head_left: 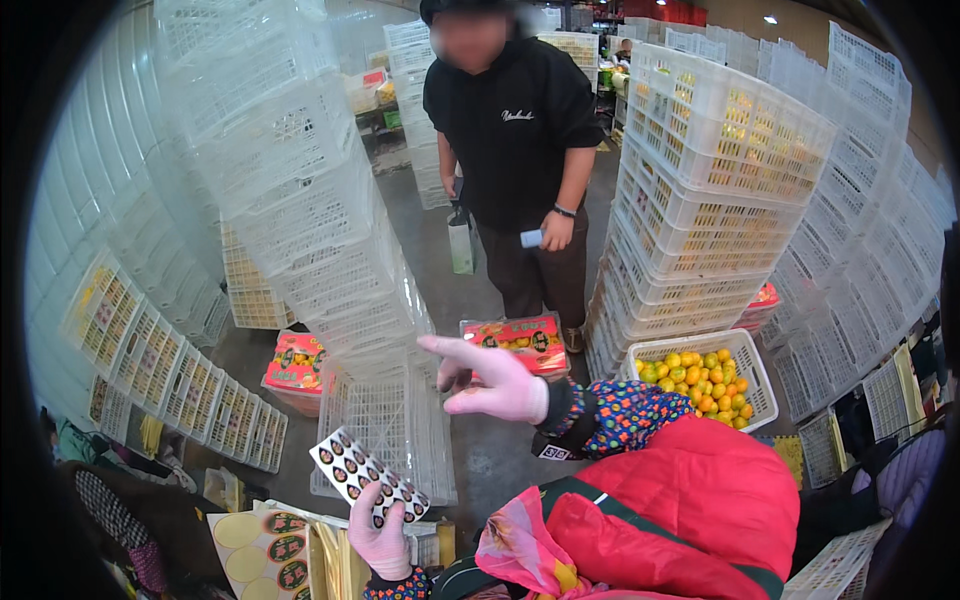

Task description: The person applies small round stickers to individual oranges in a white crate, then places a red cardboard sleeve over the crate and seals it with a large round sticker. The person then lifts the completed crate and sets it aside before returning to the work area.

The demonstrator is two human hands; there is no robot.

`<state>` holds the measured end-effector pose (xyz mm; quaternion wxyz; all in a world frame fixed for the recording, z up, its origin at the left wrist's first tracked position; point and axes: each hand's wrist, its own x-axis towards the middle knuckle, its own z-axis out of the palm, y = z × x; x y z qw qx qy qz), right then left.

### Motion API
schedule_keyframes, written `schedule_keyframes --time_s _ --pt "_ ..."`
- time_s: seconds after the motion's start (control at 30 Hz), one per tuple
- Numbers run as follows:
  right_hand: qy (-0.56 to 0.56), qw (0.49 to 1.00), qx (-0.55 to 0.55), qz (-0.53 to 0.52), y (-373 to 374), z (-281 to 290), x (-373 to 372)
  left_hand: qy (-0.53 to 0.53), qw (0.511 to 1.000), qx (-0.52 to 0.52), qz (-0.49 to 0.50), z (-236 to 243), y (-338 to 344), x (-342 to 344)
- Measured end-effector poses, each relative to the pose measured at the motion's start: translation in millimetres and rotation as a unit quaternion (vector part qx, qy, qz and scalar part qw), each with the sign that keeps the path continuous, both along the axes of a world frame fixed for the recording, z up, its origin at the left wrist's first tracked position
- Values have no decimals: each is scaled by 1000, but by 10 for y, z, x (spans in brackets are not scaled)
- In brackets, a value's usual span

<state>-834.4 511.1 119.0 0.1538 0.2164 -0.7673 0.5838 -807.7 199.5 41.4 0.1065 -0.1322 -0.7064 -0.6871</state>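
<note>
Sticker sheet pinched in your left hand | your right hand empty, forefinger outstretched | white crate stack just behind.

A white sticker sheet covered in rows of small dark round labels tilts upward, pinched at its lower edge by pink-gloved fingers.

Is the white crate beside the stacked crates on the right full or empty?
Nearly full: the white crate holds small orange and green fruits almost to its rim.
</note>
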Motion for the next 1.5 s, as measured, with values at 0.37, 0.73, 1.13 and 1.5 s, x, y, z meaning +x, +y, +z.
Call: schedule_keyframes --time_s 0.37,0.73,1.13,1.5 --pt "-348 841 -233 342 -608 -1726 -494 66 998 5 -6 340 -105 7" --pt "-301 881 -313 190 -326 -1046 -1156 32 961 -158 225 315 -88 -524" --pt "-309 881 -252 255 -554 -656 -2235 -56 959 103 257 80 8 -1114" --pt "-425 783 -243 384 -1187 -857 -2912 -98 888 60 446 165 -124 -754"
